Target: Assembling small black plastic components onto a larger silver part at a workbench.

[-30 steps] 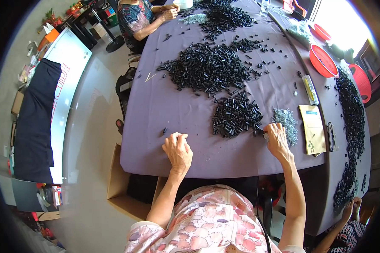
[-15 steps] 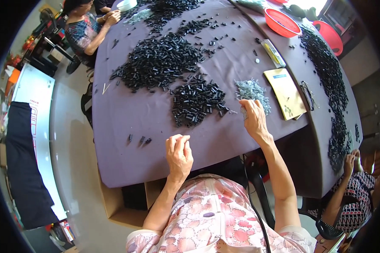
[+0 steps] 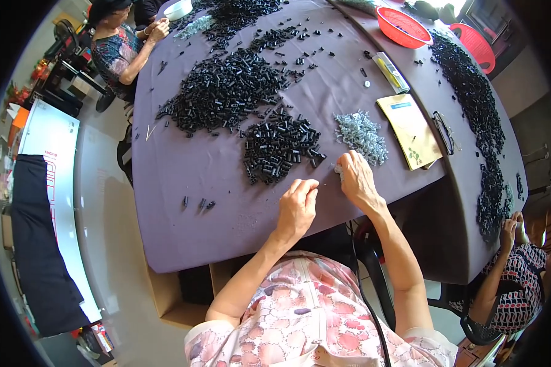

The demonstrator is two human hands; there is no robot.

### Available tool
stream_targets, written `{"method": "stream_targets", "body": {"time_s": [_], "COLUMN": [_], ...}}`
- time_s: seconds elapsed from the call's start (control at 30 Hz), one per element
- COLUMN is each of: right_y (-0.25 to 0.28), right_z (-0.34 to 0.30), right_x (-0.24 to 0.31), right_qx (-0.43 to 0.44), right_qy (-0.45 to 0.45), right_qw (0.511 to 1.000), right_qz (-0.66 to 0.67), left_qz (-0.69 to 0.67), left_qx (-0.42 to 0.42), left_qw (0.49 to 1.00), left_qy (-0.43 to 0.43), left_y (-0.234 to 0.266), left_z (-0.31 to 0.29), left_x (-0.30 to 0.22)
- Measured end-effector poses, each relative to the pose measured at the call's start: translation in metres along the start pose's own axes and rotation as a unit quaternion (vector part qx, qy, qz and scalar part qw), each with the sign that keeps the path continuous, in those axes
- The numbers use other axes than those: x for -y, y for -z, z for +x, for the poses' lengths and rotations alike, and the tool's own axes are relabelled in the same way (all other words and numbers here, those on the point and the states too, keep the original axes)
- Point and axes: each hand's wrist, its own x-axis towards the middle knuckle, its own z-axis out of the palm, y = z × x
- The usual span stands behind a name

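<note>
My left hand [image 3: 297,209] is closed in a pinch above the purple tablecloth [image 3: 239,229], just below a small pile of short black tubes [image 3: 280,147]. What its fingers hold, if anything, is too small to make out. My right hand [image 3: 359,182] is curled closed at the lower edge of a pile of small clear pieces [image 3: 360,134]. Something pale shows at its thumb side, too small to name exactly. Both hands are near each other, with a narrow gap between them. A few loose black tubes [image 3: 202,204] lie off to the left.
Behind lies a larger heap of black tubes [image 3: 226,88]. At right are a yellow notebook [image 3: 410,131], a pair of glasses [image 3: 445,131], a clear-and-yellow package [image 3: 390,73] and a red basket [image 3: 404,27]. Co-workers sit at far left [image 3: 119,52] and lower right [image 3: 508,287].
My left hand has moved right and up toward my right hand. My right hand has drawn back slightly from the clear pieces, toward me and to the left.
</note>
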Motion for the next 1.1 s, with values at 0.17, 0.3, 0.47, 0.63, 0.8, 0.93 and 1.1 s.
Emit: {"method": "stream_targets", "body": {"time_s": [0.17,0.3,0.47,0.63,0.8,0.93,1.1], "right_y": [0.001,0.017,0.015,0.019,0.012,0.005,-0.005], "right_z": [-0.005,-0.007,-0.018,-0.026,-0.031,-0.032,-0.035], "right_x": [-0.006,0.007,0.005,0.007,0.018,0.029,0.029], "right_qx": [-0.015,0.011,0.027,-0.011,-0.062,-0.079,-0.132], "right_qy": [-0.033,0.031,-0.035,-0.087,-0.094,-0.158,-0.129], "right_qw": [0.999,0.996,0.991,0.976,0.954,0.923,0.920], "right_qz": [0.007,0.088,0.124,0.200,0.277,0.343,0.345], "left_qz": [0.052,0.055,0.064,0.121,0.185,0.143,0.196], "left_qx": [0.015,-0.006,0.010,-0.009,-0.078,-0.058,-0.010], "left_qw": [0.999,0.998,0.998,0.993,0.980,0.988,0.979], "left_qy": [0.002,-0.025,-0.020,-0.005,0.020,0.017,0.049], "left_y": [-0.013,-0.021,-0.015,0.010,0.048,0.032,-0.012], "left_z": [0.005,0.017,0.016,-0.010,-0.011,0.012,0.040], "left_x": [-0.002,-0.004,-0.007,0.001,0.026,0.013,0.006]}}
